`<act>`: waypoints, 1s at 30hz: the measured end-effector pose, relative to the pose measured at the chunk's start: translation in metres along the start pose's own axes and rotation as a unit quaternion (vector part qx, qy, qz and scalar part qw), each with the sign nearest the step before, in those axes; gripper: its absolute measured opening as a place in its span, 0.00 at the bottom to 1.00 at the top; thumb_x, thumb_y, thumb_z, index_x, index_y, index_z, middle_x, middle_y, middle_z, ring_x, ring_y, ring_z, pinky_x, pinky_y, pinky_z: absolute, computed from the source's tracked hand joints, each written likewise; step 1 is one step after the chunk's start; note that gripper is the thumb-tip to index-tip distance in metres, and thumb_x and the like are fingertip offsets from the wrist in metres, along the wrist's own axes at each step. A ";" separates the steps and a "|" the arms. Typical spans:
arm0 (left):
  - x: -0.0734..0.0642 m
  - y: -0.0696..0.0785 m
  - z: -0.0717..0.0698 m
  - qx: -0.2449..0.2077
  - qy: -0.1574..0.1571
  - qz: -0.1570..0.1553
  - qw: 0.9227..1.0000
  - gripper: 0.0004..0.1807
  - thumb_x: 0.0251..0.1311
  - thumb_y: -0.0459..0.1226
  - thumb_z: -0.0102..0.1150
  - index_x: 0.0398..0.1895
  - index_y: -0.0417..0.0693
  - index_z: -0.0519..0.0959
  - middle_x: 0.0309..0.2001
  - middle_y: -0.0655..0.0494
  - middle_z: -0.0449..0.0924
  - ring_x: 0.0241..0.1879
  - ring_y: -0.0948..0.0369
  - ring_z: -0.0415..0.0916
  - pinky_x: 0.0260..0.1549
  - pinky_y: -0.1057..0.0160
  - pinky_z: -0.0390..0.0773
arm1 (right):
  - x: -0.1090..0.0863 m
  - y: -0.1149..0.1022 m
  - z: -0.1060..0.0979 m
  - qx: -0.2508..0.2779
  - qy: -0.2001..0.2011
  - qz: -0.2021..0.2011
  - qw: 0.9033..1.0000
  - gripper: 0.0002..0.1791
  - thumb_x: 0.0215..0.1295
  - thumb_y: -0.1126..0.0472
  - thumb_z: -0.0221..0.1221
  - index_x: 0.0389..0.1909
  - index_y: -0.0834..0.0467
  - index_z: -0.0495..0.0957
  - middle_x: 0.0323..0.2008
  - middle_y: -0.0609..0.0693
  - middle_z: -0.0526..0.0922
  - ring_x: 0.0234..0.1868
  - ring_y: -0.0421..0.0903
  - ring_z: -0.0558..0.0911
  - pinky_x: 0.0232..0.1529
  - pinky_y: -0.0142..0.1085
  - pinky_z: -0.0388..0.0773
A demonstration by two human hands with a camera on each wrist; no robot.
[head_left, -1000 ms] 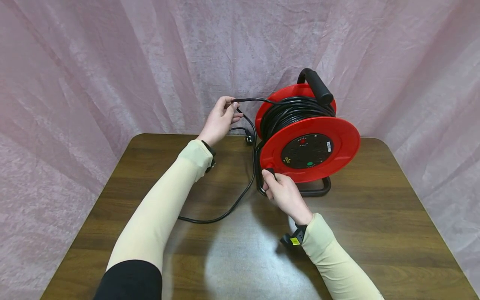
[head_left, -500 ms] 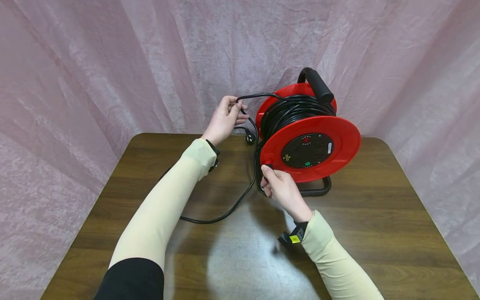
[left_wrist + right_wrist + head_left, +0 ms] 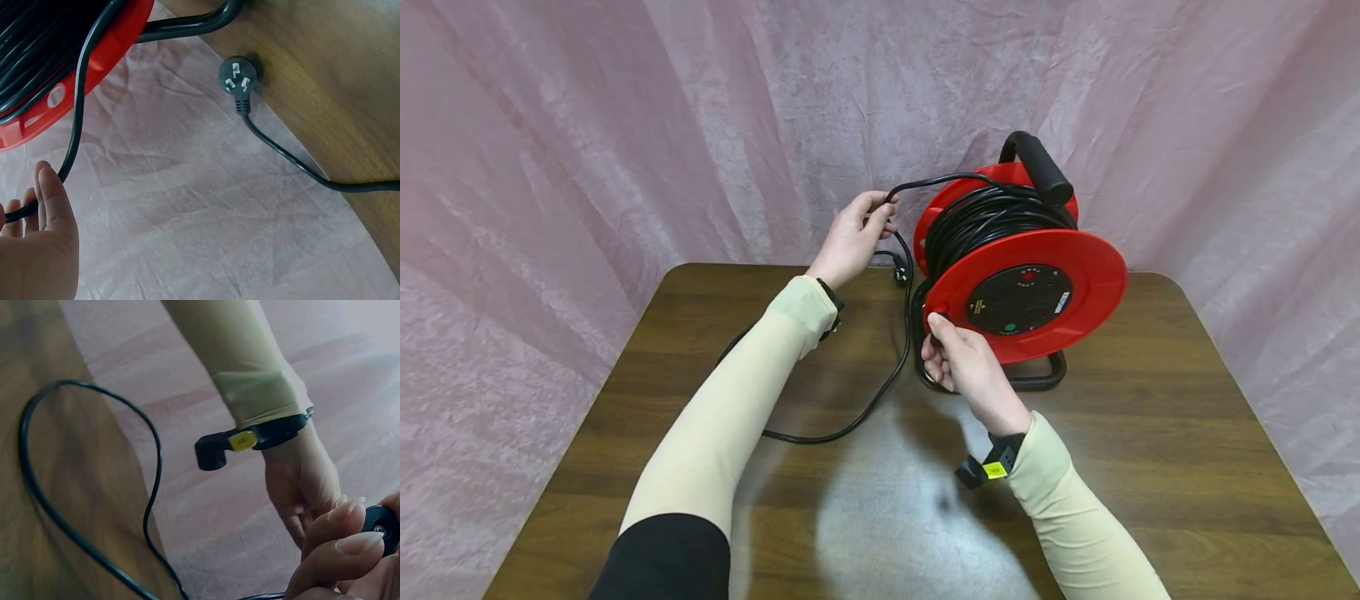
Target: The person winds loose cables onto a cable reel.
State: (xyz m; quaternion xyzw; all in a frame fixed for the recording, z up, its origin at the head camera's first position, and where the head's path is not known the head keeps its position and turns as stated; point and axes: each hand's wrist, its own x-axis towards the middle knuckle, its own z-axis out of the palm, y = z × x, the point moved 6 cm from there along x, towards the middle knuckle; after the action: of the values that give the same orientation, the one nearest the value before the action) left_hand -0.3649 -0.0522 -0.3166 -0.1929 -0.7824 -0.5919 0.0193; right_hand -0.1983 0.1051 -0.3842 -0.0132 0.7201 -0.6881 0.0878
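Observation:
A red cable reel (image 3: 1093, 275) with black cable wound on its drum stands at the back right of the table. My left hand (image 3: 852, 237) pinches the loose black cable (image 3: 940, 178) left of the drum; from there it arcs up onto the windings. At the lower left of the front disc, my right hand (image 3: 972, 367) grips the small black crank knob (image 3: 380, 530), mostly covered by fingers in the head view. Beyond the left hand, the three-pin plug (image 3: 237, 76) lies near the table's back edge.
Slack cable (image 3: 831, 437) loops over the wooden table (image 3: 1150, 450), passing under the left forearm. The reel's black tube stand (image 3: 1037, 382) rests on the table, its carry handle (image 3: 1045, 171) above. A pink curtain (image 3: 775, 125) hangs close behind.
The reel's disc has turned a little clockwise, and the right hand has risen slightly with the knob. My left hand has shifted right, nearer the drum, with the cable.

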 end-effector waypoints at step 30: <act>-0.010 -0.006 0.008 0.162 -0.058 0.009 0.985 0.15 0.80 0.43 0.49 0.60 0.50 0.80 0.51 0.55 0.77 0.47 0.59 0.75 0.49 0.61 0.73 | -0.004 -0.025 -0.003 0.098 -0.042 -0.023 0.994 0.30 0.78 0.37 0.47 0.34 0.62 0.72 0.20 0.52 0.70 0.19 0.44 0.66 0.18 0.30 0.58</act>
State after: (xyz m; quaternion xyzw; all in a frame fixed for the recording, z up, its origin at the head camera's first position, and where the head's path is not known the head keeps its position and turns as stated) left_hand -0.3559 -0.0492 -0.3275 -0.2286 -0.8659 -0.4449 0.0102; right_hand -0.1977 0.1073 -0.3585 -0.0497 0.6445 -0.7560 0.1031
